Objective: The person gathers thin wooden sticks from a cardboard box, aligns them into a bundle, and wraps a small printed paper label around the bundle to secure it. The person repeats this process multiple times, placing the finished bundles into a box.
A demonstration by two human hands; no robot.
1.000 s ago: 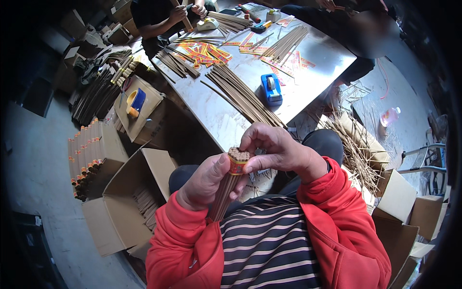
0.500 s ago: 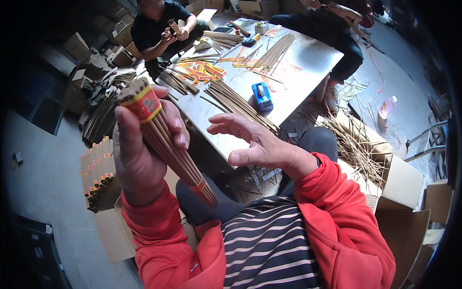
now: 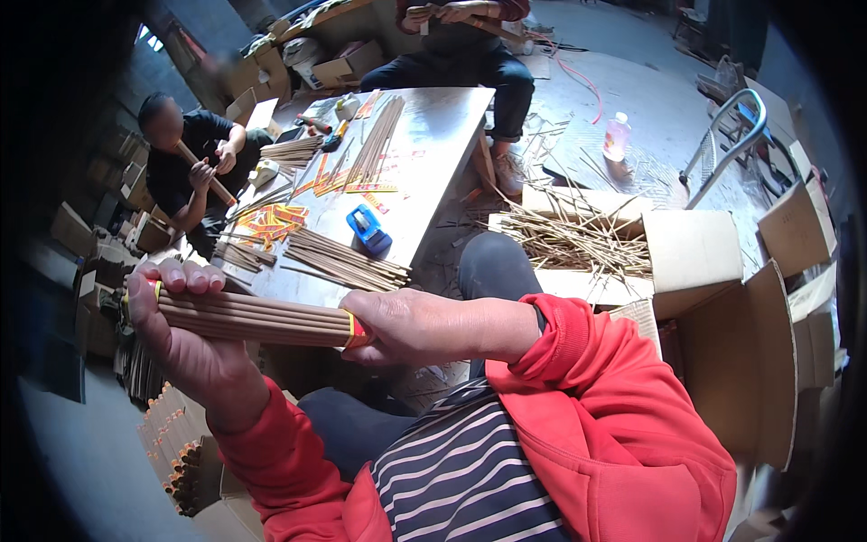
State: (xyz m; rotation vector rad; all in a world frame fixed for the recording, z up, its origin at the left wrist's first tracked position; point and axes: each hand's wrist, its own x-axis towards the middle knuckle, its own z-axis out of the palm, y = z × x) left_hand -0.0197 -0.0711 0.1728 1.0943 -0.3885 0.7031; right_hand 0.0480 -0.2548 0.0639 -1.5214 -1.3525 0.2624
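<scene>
A bundle of brown incense sticks [image 3: 253, 320] lies almost level between my hands, with a red and yellow paper band near each end. My left hand [image 3: 194, 348] grips the bundle's left end, thumb below and fingers over the top. Around the right end, by the band there, my right hand [image 3: 397, 323] is closed; its palm hides the tips. Behind the bundle, loose incense sticks [image 3: 339, 259] lie on the table [image 3: 442, 149] beside a blue tape dispenser [image 3: 368, 228]. Red and yellow paper labels [image 3: 271, 222] are heaped to their left.
An open cardboard box [image 3: 694, 262] full of loose sticks [image 3: 578, 237] stands at my right, with a bottle [image 3: 617, 135] and a metal-framed trolley [image 3: 727, 144] beyond. Banded bundles [image 3: 181, 443] are stacked at lower left. Two people sit across the table, each holding a bundle.
The bundle has swung from steeply slanted to nearly level. My right hand, open and apart before, has closed on its other end. The view has turned to the right.
</scene>
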